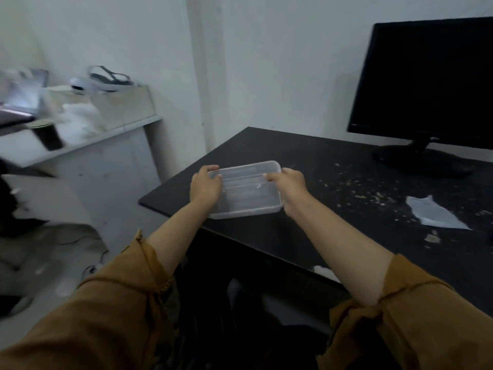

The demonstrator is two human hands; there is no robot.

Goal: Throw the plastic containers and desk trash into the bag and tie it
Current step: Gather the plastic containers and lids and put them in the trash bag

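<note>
Progress: early, by my reading; nothing visible has gone into a bag, and no bag shows anywhere in the head view, so its place and state cannot be told.

Clear rectangular plastic container (250, 194) sits at the near-left corner of the black desk (293, 148), open side up, seemingly empty but for a small glint inside; whether it rests on the top or is just lifted cannot be told.
Left hand (205, 188) clamped on its left short rim, fingers curled over the edge; right hand (290, 186) clamped on the opposite rim, thumb and fingers pinching it; the two hands well apart, with the container between them.

Left to do, as the desk lies:
- this container into the bag; only one container is visible, others may lie out of view;
- pale scattered crumbs (360, 188) across the middle of the desk, right of the container;
- white crumpled scrap (434, 213) further right, near the crumbs;
- small white bit at the near desk edge (324, 272), too blurred to name;
- tying the bag, not yet begun.

Black flat-screen monitor (426, 84) stands at the back right, dark, apart from the trash; white side shelf (88, 145) on the left carries blurred clutter, not clearly part of the job.
</note>
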